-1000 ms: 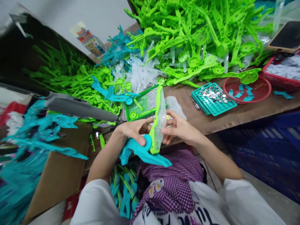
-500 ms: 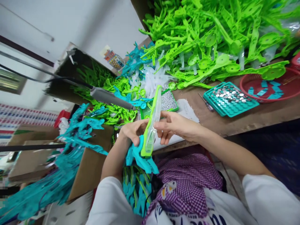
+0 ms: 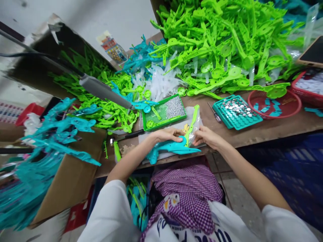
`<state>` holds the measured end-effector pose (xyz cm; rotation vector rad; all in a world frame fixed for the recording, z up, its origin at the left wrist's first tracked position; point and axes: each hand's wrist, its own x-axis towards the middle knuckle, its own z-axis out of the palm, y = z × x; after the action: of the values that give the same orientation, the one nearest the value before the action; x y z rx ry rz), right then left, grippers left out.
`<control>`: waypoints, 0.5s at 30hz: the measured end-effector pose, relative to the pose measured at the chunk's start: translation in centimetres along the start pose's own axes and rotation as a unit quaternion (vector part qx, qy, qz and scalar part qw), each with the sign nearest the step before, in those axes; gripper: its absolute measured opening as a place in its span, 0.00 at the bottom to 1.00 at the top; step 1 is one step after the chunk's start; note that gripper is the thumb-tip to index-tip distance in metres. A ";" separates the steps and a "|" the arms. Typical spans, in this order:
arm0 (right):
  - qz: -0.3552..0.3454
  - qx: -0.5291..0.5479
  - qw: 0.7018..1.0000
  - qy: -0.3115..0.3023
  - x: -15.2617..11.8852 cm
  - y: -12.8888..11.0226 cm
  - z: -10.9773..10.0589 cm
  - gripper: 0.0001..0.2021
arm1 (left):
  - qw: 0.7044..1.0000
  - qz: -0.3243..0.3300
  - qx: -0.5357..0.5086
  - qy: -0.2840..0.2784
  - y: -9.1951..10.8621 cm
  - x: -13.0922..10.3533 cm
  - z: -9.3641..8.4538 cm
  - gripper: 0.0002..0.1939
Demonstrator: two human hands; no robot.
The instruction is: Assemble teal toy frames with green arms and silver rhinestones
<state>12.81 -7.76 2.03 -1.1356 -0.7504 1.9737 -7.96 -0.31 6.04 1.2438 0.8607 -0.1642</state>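
Observation:
My left hand (image 3: 166, 135) is closed on a turquoise plastic part (image 3: 174, 147) with a round disc and a tapered end, lying sideways at the table's front edge. A long lime-green plastic strip (image 3: 193, 119) stands out from the disc, pointing away from me. Close against the strip is a clear plastic piece (image 3: 191, 137), pinched by the fingers of my right hand (image 3: 208, 137). The fingertips partly cover where these parts meet. Beneath them lies a pale sheet (image 3: 199, 126) with a yellow figure beside the strip.
Behind my hands sits a green tray (image 3: 164, 126) of small metal pieces. A grey power tool (image 3: 106, 90) hangs at left. Right are a screwdriver (image 3: 214, 112), teal trays (image 3: 252, 124) of silvery discs and a red basket (image 3: 299, 107). Lime-green parts (image 3: 227, 50) pile up behind.
Both hands have lowered the joined parts toward the table. The turquoise part has turned sideways, its tapered end now pointing right. My head view has shifted, showing more of the table.

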 end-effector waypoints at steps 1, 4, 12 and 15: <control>-0.001 -0.004 1.000 0.009 -0.1 0.3 0.0 0.11 | 1.000 0.001 -0.006 0.002 -0.3 0.2 0.1 0.26; -0.009 -0.010 1.000 0.027 -0.4 0.6 0.3 0.12 | 0.999 0.010 -0.028 0.034 -1.0 0.2 0.5 0.26; -0.015 -0.070 0.994 0.080 0.4 1.0 -0.5 0.16 | 0.994 0.077 0.015 0.081 -2.2 1.1 0.8 0.25; -0.018 -0.129 0.986 0.100 0.5 1.4 -1.0 0.13 | 0.964 0.145 0.154 0.159 -2.5 0.8 1.3 0.19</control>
<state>13.09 -8.02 0.24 -1.4371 -0.9293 1.7352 -8.16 -2.02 3.72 1.7054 0.9375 0.1476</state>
